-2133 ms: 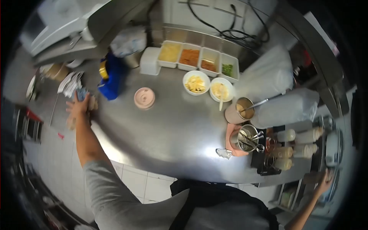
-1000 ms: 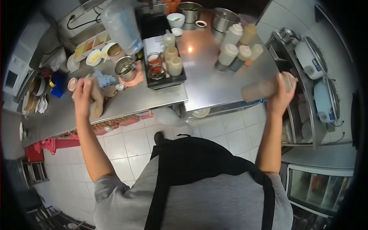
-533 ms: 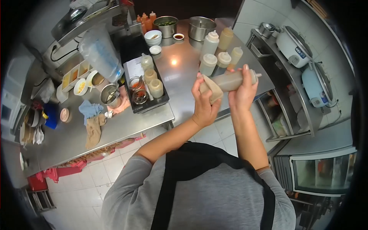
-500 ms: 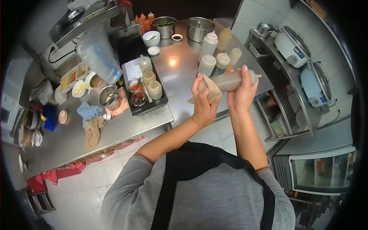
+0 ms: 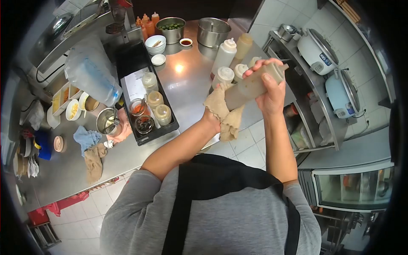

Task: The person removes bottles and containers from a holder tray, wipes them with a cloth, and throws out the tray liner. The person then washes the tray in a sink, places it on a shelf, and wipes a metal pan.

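A cloudy squeeze bottle (image 5: 245,90) is held tilted above the counter's front edge, its nozzle pointing up and right. My right hand (image 5: 272,94) is wrapped round its upper part near the cap. At the bottle's base, a tan cloth (image 5: 225,111) covers most of my left hand (image 5: 211,120), which presses the cloth against the bottle; its fingers are largely hidden. Just behind stand more squeeze bottles: a white-capped one (image 5: 224,75), a tall one (image 5: 225,54) and a yellowish one (image 5: 243,46).
A black tray (image 5: 158,135) with jars and bottles lies left on the steel counter (image 5: 187,89). Behind are a pot of green items (image 5: 171,37), an empty-looking pot (image 5: 213,38) and stacked bowls (image 5: 155,44). Rice cookers (image 5: 318,53) stand on the right shelf.
The bottle has tipped more steeply, nozzle still up and right. The cloth now hangs lower and spreads over my left hand at the base. The view has shifted slightly.
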